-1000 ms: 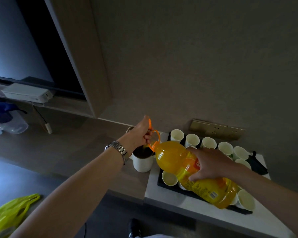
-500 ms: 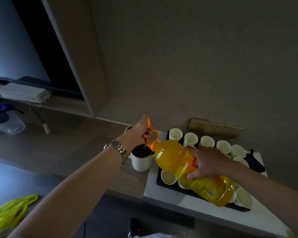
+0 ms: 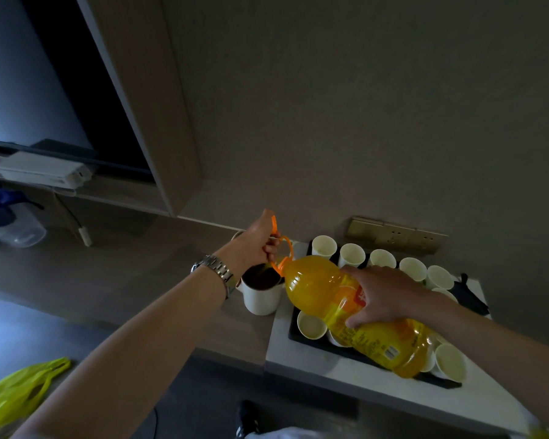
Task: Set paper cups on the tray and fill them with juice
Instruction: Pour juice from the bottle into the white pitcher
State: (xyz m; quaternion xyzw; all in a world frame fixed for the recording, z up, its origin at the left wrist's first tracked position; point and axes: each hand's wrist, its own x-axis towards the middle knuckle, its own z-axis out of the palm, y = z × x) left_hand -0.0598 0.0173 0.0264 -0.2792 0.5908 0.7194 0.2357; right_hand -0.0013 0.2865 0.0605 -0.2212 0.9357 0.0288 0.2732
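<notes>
Both hands have a grip on the juice bottle [image 3: 346, 308]: the left hand [image 3: 257, 248] curls its fingers round the orange carry handle [image 3: 281, 250] at the neck, while the right hand [image 3: 381, 294] wraps over the labelled belly. The bottle lies tilted nearly flat, its neck pointing left and reaching over the white mug [image 3: 262, 293] that stands on the table [image 3: 346, 372] just beside the black tray [image 3: 305, 339]. Whether the cap is on or off I cannot tell; the left hand hides the mouth.

Paper cups [image 3: 351, 255] already stand on the tray in rows, and those I can see into look unfilled, so the setting-out seems finished and the filling hardly begun. My guess is that the bottle is being opened or readied. Next comes a slow pour into the nearest cup [image 3: 312, 325], mouth brought low over the rim. A bottle this full will gush if tipped fast, and light cups may topple.
</notes>
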